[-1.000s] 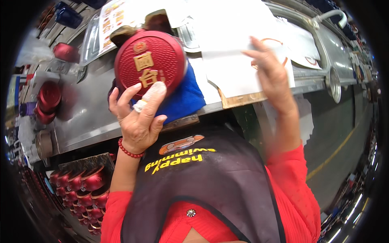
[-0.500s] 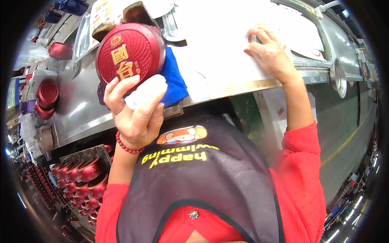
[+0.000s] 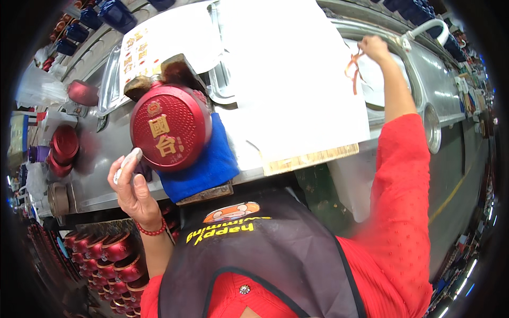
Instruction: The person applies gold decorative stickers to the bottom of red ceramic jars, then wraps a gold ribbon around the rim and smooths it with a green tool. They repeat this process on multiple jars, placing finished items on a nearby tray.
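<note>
A red round vessel (image 3: 164,132) lies on its side on a blue cloth (image 3: 220,159), its studded flat face bearing gold characters. Dark, worn blocks (image 3: 183,71) brace its far side. My left hand (image 3: 139,199), with a red bead bracelet, is just off the near left edge of this face. Its bent fingers close on a white cloth wad (image 3: 127,163), partly hidden. Out over the far right, my right hand (image 3: 375,49) pinches a thin, curling orange-edged strip (image 3: 354,71) that hangs over a metal basin.
White paper sheets (image 3: 302,79) cover a board (image 3: 313,159) on the metal bench. A printed sheet of gold and red motifs (image 3: 139,53) lies in a tray at far left. A basin with a faucet (image 3: 429,29) stands at right. Several red vessels (image 3: 106,257) are stacked lower left.
My left hand has moved left and down, off the vessel's face. My right hand has gone away and right, from the white paper to the basin, the strip now dangling from it.
</note>
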